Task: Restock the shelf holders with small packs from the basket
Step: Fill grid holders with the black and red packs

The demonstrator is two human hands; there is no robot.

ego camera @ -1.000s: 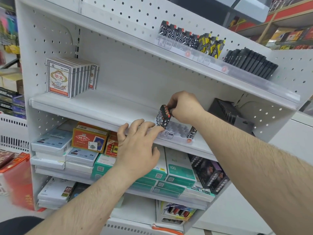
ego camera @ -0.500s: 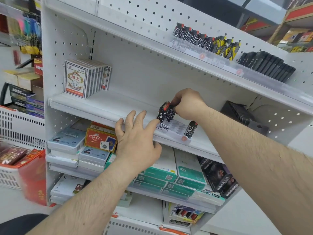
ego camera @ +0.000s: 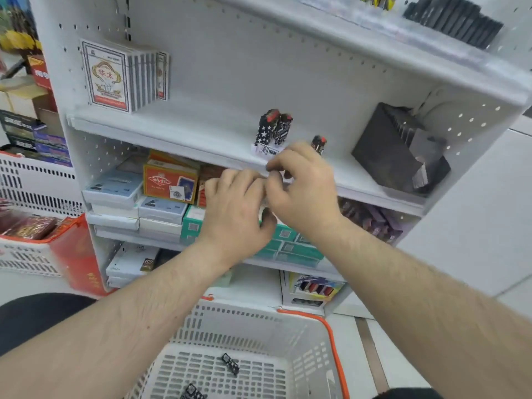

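Both hands have withdrawn from the middle shelf (ego camera: 178, 125) since a second ago. The star-patterned pack the right hand (ego camera: 305, 188) was seating then now stands upright in the clear holder (ego camera: 266, 151), touching a second dark pack at its 3 o'clock; the pair of packs (ego camera: 273, 128) is unsupported by any hand. A third small pack (ego camera: 319, 144) stands apart, further toward 3 o'clock. Judgement: one placement is complete and the next pick is due.

The left hand (ego camera: 236, 214) and the right hand meet at the shelf's front edge. Right grip: fingers curled, fingertips apparently pinched together; motion blur prevents telling whether anything is held. Left grip: fingers loosely bent, nothing visibly held.

Remaining stock: two small dark packs (ego camera: 230, 364) lie in the white basket (ego camera: 316, 341) at 6 o'clock.

Legible writing: the card boxes (ego camera: 115, 76) at 10 o'clock carry Chinese characters in red; the holder's front label is too blurred to read.
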